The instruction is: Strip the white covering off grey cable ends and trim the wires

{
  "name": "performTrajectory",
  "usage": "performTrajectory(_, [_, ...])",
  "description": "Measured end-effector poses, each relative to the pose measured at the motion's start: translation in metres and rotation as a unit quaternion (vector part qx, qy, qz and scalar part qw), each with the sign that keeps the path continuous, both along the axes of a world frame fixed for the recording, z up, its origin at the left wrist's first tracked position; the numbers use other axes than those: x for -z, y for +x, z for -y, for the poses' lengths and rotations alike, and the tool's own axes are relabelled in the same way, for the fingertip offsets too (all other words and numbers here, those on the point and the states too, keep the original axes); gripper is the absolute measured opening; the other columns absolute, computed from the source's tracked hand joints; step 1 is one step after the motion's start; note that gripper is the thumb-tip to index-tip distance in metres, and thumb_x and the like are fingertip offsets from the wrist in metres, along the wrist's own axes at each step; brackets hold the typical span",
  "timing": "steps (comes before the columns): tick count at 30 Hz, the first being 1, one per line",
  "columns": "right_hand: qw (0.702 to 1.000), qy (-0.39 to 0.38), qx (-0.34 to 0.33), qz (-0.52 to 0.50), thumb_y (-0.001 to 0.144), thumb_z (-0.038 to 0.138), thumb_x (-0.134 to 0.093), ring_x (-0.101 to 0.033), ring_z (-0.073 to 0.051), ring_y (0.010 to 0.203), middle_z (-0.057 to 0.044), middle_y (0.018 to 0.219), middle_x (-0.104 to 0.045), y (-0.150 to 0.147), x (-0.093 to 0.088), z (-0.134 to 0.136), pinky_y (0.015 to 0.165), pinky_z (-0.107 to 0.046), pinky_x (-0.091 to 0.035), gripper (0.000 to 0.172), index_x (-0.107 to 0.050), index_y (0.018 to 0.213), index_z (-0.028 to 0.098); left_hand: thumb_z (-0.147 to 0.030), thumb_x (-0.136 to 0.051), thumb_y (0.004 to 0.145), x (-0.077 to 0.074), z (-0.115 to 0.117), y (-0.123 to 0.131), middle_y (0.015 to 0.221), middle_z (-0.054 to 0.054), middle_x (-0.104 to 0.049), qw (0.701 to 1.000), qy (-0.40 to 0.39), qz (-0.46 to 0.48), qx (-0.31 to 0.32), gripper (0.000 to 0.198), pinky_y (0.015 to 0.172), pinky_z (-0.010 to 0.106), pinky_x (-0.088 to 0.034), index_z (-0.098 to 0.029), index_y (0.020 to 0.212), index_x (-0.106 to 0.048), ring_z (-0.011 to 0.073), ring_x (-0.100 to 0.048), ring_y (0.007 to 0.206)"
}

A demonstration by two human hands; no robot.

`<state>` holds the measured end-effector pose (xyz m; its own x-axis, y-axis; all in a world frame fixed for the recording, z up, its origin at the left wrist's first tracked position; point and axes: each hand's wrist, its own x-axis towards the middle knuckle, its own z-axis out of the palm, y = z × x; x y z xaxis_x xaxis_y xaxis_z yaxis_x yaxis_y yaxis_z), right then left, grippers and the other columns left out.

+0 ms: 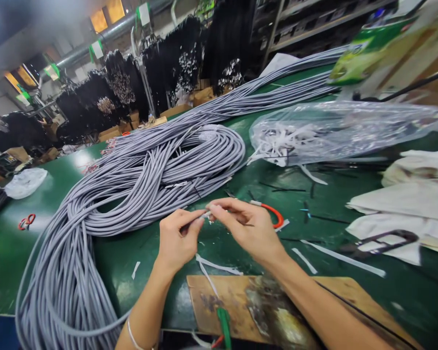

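Note:
My left hand (178, 238) and my right hand (250, 228) meet at the fingertips above the green table. Both are closed in a pinch around something small and whitish (209, 215), too small to name and mostly hidden by the fingers. Just beyond them lies a large coiled bundle of grey cables (131, 194). One grey cable runs from the bundle toward my left forearm. A tool with an orange-red handle (277, 217) is partly hidden behind my right hand. Below the hands lie thin white strips (219, 266).
A clear plastic bag (336, 129) of white strips lies at right, near white cloth gloves (405, 194) and black snips (383, 243). A worn wooden board (222, 296) with a green-handled tool (224, 323) sits in front. Small red scissors (27, 221) lie far left.

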<state>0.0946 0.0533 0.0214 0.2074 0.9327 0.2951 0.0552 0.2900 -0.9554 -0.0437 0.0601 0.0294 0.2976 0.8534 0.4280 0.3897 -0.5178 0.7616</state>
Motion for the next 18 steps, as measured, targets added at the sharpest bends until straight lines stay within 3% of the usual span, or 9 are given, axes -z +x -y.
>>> performTrajectory(11, [0.999, -0.023, -0.011, 0.034, 0.068, 0.061, -0.058, -0.05, -0.01, 0.045, 0.001, 0.052, -0.052, -0.003, 0.004, -0.001, 0.041, -0.02, -0.04, 0.044, -0.057, 0.068, 0.017, -0.02, -0.054, 0.08, 0.001, 0.005, 0.004, 0.062, 0.004, -0.06, 1.0, -0.017, 0.015, -0.007, 0.019, 0.048, 0.022, -0.037, -0.013, 0.085, -0.071, 0.0101, -0.047, 0.051])
performTrajectory(15, [0.984, 0.011, 0.085, 0.158, 0.073, 0.056, -0.056, -0.042, -0.008, 0.041, 0.004, 0.056, -0.052, -0.003, 0.008, 0.001, 0.04, -0.02, -0.035, 0.044, -0.058, 0.095, 0.017, -0.022, -0.053, 0.081, 0.001, 0.003, 0.002, 0.07, 0.005, -0.063, 0.998, -0.03, 0.034, -0.053, 0.021, 0.055, 0.023, -0.042, -0.016, 0.09, -0.071, 0.0132, -0.053, 0.063])
performTrajectory(18, [0.956, 0.059, 0.093, 0.27, 0.086, 0.043, -0.041, -0.053, -0.012, 0.052, -0.003, 0.07, -0.064, -0.004, 0.011, 0.004, 0.052, -0.024, -0.042, 0.032, -0.062, 0.093, 0.02, -0.022, -0.052, 0.082, 0.003, 0.0, -0.001, 0.074, 0.006, -0.065, 0.995, -0.027, 0.04, -0.084, 0.022, 0.061, 0.025, -0.045, -0.016, 0.092, -0.07, 0.015, -0.056, 0.069])
